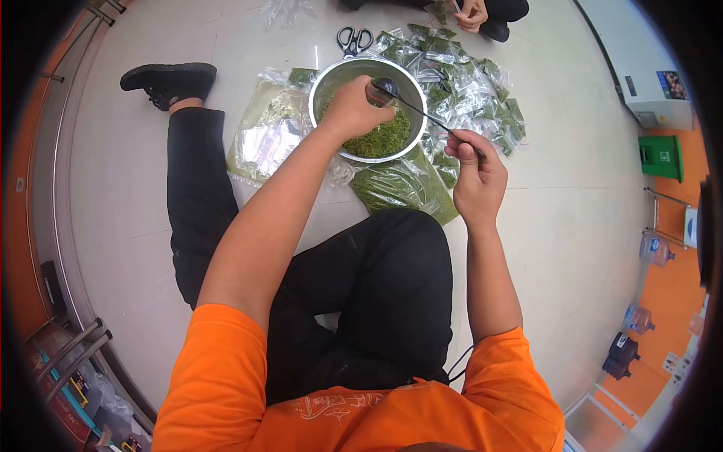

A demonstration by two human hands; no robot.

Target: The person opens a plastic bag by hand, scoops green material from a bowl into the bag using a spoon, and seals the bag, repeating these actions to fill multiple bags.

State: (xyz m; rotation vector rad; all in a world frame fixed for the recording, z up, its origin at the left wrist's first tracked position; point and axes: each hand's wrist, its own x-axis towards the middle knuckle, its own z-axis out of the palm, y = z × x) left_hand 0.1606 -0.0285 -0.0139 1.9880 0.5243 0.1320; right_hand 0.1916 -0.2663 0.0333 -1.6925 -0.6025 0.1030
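A steel bowl (315, 113) with chopped green leaves (382, 142) inside stands on the floor. My right hand (480, 169) grips the handle of a dark ladle (425, 113), whose head is over the bowl. Above the bowl, my left hand (355, 111) curls its fingers beside the ladle head; a small clear bag seems to be in it, mostly hidden. A large green-filled bag (403, 187) lies just below the bowl, and another clear bag (265, 143) lies left of it. Small filled bags (459, 79) are heaped to the right.
Black-handled scissors (354, 41) lie behind the bowl. Another person's hand (472, 13) shows at the top edge. My legs are around the near side. A green bin (661, 158), a white appliance (640, 68) and water bottles (657, 250) line the right side.
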